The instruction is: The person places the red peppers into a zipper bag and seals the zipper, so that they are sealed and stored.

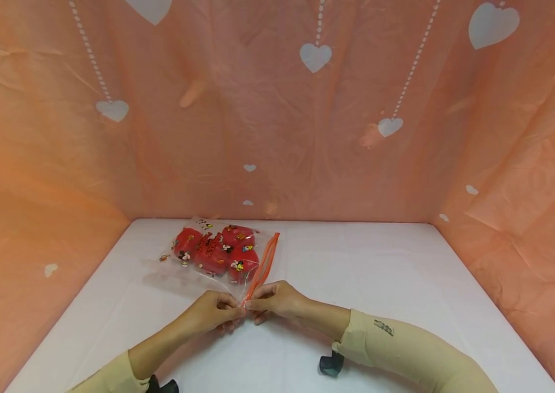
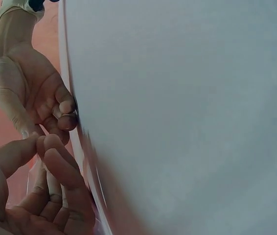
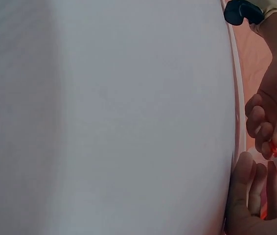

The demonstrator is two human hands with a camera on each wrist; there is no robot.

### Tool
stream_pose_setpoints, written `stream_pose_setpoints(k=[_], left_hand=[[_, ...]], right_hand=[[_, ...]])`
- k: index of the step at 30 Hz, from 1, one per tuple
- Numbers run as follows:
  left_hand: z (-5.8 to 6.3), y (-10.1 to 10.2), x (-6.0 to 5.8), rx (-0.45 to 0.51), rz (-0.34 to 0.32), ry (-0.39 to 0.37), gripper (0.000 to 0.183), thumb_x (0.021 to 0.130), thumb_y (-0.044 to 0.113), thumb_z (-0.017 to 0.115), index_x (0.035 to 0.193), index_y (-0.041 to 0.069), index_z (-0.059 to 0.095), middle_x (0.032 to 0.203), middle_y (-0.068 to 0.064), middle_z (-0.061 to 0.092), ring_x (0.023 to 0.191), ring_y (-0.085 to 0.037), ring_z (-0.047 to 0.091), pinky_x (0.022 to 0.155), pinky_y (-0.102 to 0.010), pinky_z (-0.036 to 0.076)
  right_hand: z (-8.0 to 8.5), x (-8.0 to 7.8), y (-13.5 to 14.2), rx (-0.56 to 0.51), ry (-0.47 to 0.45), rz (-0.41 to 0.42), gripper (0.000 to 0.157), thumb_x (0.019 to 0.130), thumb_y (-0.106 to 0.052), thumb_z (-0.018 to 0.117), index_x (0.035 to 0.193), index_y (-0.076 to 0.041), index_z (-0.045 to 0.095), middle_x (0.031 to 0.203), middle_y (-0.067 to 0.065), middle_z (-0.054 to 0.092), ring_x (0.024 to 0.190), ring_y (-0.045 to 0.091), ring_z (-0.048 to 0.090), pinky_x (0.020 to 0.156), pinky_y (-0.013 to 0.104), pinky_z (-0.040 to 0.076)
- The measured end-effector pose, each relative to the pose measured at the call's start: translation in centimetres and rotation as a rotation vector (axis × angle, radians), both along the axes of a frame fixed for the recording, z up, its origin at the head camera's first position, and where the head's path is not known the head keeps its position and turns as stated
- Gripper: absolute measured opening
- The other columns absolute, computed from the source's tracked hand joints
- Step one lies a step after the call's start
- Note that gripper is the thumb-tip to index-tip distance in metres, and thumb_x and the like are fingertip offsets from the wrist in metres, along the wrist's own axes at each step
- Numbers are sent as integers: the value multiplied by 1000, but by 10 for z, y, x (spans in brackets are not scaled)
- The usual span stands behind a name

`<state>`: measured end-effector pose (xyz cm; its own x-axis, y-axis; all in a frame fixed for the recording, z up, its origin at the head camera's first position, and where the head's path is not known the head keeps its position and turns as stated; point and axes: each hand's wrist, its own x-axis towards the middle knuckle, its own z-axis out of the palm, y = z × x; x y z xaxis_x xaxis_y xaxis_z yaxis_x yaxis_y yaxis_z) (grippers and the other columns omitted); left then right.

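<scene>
A clear zip bag (image 1: 169,271) with cartoon mouse prints lies on the white table, several red rounded things (image 1: 212,261) inside it. Its orange zip strip (image 1: 269,260) runs along the right side, with a gap between its two lines farther from the hands. At the strip's near end, my left hand (image 1: 212,313) pinches the bag's corner between thumb and fingers. My right hand (image 1: 277,300) pinches the orange strip right beside it, the fingertips of both hands nearly meeting. In the right wrist view a bit of the orange strip (image 3: 274,147) shows between the fingertips.
The white table (image 1: 356,273) is enclosed by orange cloth walls (image 1: 277,136) printed with white hearts. Dark wrist-worn pieces show below each sleeve, one under the right forearm (image 1: 331,363).
</scene>
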<state>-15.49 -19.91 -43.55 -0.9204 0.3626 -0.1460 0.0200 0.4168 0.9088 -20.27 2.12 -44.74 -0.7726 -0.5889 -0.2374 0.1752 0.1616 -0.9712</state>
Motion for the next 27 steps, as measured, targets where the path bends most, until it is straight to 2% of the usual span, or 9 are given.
stream_pose_setpoints(k=[16,27], left_hand=[[-2,-2,-3,23,-21,-12,19,102,12,73,94,-5,72,72,-2,67,64,-13,58,57,-23,48],[-4,-2,-3,82,-21,-45,18,103,8,70,94,-8,69,71,-1,63,65,-13,59,60,-24,52]], right_hand=[[-2,-4,0,66,73,7,16,99,-5,75,104,10,78,90,12,79,74,16,75,76,36,65],[1,-19,7,96,110,6,20,99,-7,74,108,11,78,92,16,80,72,14,74,78,34,64]])
